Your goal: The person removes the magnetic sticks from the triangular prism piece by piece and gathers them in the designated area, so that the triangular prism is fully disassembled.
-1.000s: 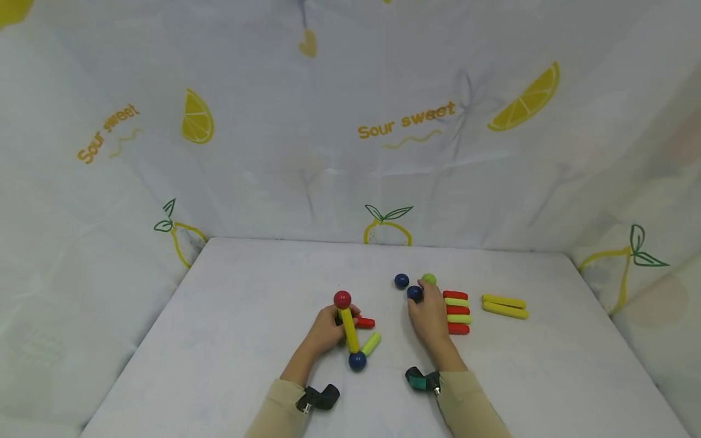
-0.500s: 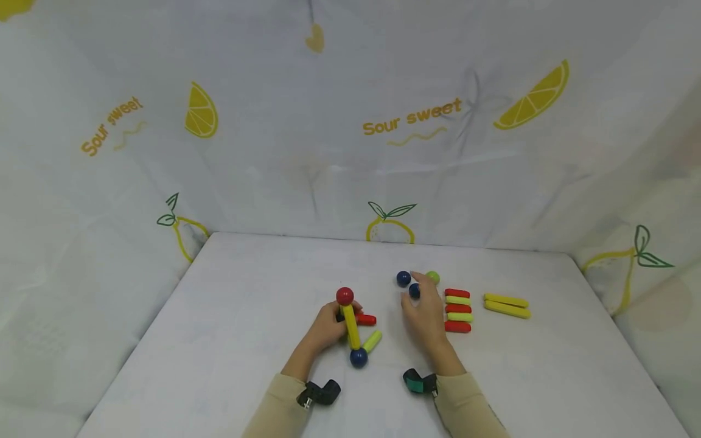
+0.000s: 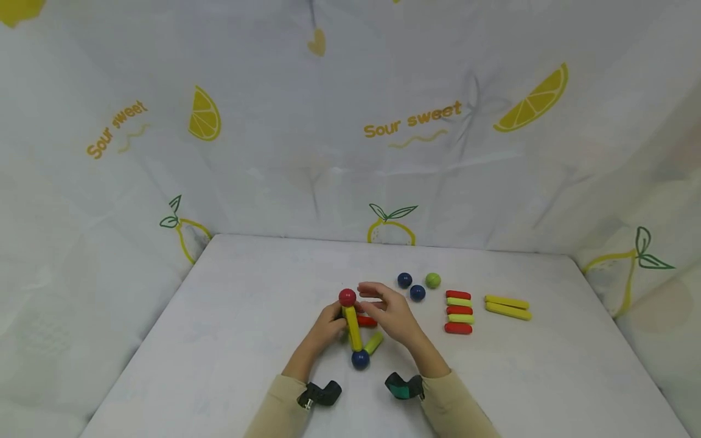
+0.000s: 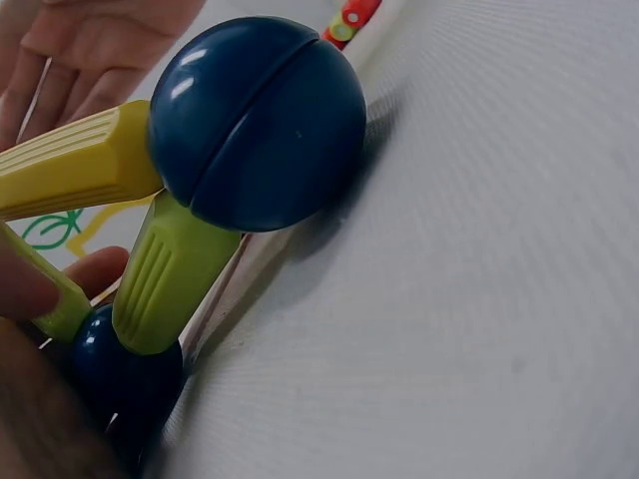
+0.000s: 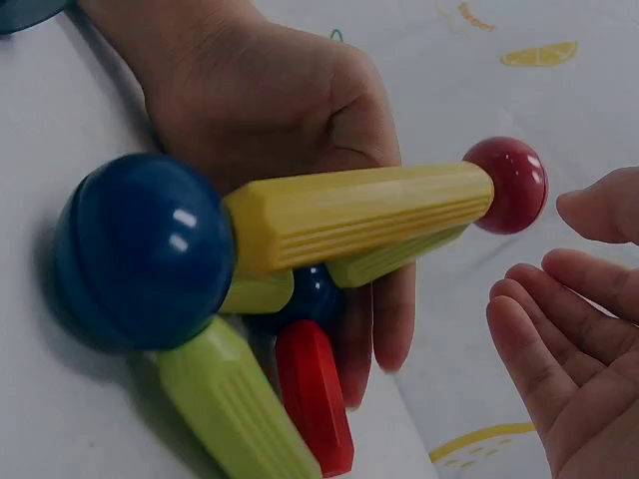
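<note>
My left hand (image 3: 327, 328) grips the back of a ball-and-stick magnetic building toy standing on the table. At its top is a red ball (image 3: 347, 297), from which a yellow stick (image 3: 353, 328) slopes down to a blue ball (image 3: 360, 359) in front. In the right wrist view, a second blue ball (image 5: 318, 294) sits lower, partly hidden, with a red stick (image 5: 312, 399) running from it. A lime-green stick (image 5: 235, 409) extends from the front blue ball. Beside the red ball my right hand (image 3: 395, 316) holds nothing, its fingers spread and apart from the ball.
Two loose blue balls, one nearer (image 3: 417, 293) and one farther (image 3: 404, 280), lie beyond my right hand near a green ball (image 3: 432, 280). A row of red and lime sticks (image 3: 459, 310) and two yellow sticks (image 3: 507, 306) lie to the right.
My right hand has left the loose balls and moved left to the red ball. The loose blue balls and the green one stay on the table. My left hand keeps its grip.
</note>
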Tool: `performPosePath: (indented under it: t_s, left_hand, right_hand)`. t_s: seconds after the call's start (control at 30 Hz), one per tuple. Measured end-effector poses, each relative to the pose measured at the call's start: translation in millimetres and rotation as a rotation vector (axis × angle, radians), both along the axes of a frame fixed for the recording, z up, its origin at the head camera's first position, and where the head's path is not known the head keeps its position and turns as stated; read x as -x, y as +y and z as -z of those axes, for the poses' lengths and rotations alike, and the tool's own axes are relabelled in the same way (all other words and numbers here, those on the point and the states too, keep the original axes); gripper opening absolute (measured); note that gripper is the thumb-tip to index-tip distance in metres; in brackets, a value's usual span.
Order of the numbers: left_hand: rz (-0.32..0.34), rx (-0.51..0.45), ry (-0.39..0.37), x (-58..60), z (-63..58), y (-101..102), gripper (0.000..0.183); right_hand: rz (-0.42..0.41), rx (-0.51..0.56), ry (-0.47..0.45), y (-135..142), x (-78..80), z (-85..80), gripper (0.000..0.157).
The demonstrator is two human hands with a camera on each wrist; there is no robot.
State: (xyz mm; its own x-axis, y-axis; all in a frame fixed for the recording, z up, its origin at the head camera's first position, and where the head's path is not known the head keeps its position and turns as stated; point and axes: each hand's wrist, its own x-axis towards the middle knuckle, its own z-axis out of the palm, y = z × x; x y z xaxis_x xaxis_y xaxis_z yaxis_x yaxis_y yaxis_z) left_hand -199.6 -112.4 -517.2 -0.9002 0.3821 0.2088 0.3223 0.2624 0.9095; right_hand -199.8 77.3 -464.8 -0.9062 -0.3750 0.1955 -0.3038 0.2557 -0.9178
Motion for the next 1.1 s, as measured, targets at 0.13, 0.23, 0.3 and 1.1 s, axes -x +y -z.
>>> performPosePath:
  t_s: [0.13,0.23,0.3,1.1]
  left_hand:
    - [0.01,-0.013,0.065,-8.7,-17.2,-1.3,0.033]
    - [-0.014,-0.042,0.115,-9.4,-15.4,-1.2,0.034]
    - [-0.045,-0.064,0.149,-6.3,-5.7,-1.3,0.037]
    - [-0.022,0.08,-0.006,-3.0,7.3,4.7,0.063]
  right_hand:
    - [-0.036,-0.006,-0.044,-9.0,0.1,-13.0,0.04]
    - [-0.058,-0.019,-0.048,-13.5,2.7,-17.1,0.039]
    - [-0.086,-0.033,-0.032,-15.1,4.5,-18.0,0.039]
    - [-0.025,0.207,-0.332,-20.5,10.5,-2.3,0.035]
